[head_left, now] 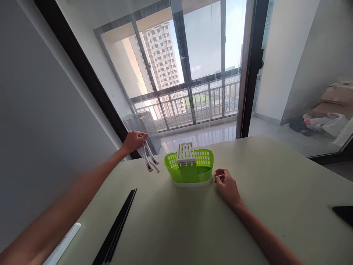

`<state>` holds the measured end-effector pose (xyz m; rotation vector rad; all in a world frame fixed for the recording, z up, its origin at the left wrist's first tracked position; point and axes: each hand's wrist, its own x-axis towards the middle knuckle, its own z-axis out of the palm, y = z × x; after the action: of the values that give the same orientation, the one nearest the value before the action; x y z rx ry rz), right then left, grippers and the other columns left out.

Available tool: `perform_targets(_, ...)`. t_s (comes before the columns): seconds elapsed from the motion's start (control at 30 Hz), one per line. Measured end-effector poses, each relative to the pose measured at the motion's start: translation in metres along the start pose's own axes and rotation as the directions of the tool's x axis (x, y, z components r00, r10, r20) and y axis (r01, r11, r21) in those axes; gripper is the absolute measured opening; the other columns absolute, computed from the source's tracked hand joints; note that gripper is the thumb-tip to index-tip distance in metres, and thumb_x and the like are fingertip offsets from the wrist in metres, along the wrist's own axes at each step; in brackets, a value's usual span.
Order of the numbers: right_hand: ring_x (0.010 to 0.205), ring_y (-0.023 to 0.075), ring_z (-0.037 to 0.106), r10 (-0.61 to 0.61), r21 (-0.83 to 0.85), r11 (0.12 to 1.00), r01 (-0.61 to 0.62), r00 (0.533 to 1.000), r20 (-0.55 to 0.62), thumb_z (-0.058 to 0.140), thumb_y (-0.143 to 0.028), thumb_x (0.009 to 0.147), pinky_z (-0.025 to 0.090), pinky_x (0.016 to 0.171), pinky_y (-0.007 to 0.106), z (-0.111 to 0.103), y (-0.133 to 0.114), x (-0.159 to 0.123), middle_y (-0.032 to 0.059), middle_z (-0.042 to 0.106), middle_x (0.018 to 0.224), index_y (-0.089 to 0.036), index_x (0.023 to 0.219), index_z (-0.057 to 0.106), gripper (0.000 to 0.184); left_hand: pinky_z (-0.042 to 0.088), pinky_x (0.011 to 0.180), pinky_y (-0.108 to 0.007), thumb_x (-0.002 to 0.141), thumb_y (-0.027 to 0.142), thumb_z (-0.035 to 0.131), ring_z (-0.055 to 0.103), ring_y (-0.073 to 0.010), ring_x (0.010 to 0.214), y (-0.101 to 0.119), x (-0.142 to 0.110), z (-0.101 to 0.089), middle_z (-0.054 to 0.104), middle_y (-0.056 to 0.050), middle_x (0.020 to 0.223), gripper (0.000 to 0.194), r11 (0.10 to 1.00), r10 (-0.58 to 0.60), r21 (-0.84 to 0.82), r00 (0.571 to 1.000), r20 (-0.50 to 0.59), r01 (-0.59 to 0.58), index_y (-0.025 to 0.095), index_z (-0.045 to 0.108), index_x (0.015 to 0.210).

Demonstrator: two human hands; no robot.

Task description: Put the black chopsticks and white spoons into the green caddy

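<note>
Left hand: closed on white utensils, raised by the far-left corner of the surface, handles hanging down. Utensils judged light, stiff and smooth, possibly slippery; best gripped mid-handle. Green basket: standing near the far edge, about midway along; probably light plastic, apt to slide; grip by the rim. Right hand: loosely curled just beside the basket's right end; contact or contents cannot be told.

Two slim, bare forearms of one person: the left forearm and left hand are left of the green basket; the right forearm and right hand, also bare, are right of it.
</note>
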<state>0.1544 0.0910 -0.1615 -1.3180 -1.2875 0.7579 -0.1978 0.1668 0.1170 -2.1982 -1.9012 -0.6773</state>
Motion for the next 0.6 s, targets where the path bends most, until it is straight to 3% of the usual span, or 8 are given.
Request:
perform_targets(0.1, 0.072, 0.0192, 0.066, 0.004, -0.011, 1.0, -0.004, 1.0, 0.005, 0.05, -0.034, 0.079, 0.05, 0.067, 0.031, -0.001, 0.0, -0.001, 0.0051, 0.069, 0.089, -0.022, 0.095, 0.055, 0.021, 0.026, 0.051, -0.026, 0.079, 0.044, 0.047, 0.037, -0.0115, 0.049, -0.02, -0.029, 0.01, 0.039, 0.002, 0.044, 0.042, 0.996, -0.089, -0.022, 0.989, 0.117, 0.092, 0.019, 0.044, 0.045)
perform_targets(0.33, 0.072, 0.019, 0.066, 0.009, -0.029, 1.0, -0.009, 1.0, 0.012, 0.05, -0.035, 0.079, 0.052, 0.068, 0.032, -0.004, 0.005, -0.003, 0.0054, 0.069, 0.092, -0.022, 0.096, 0.055, 0.022, 0.023, 0.048, -0.026, 0.08, 0.048, 0.045, 0.035, -0.0117, 0.045, -0.058, -0.108, 0.056, 0.036, 0.003, 0.044, 0.044, 0.969, -0.214, -0.048, 0.919, 0.332, 0.243, 0.022, 0.035, 0.047)
perform_targets(0.6, 0.072, 0.0189, 0.067, 0.017, -0.048, 0.999, -0.016, 1.0, 0.02, 0.051, -0.035, 0.078, 0.051, 0.07, 0.033, -0.005, 0.003, -0.005, 0.0044, 0.069, 0.091, -0.022, 0.097, 0.055, 0.023, 0.021, 0.05, -0.027, 0.073, 0.044, 0.048, 0.029, -0.0106, 0.048, -0.073, -0.135, 0.077, 0.028, 0.004, 0.05, 0.039, 0.97, -0.153, -0.083, 0.843, 0.515, 0.227, 0.022, 0.028, 0.048)
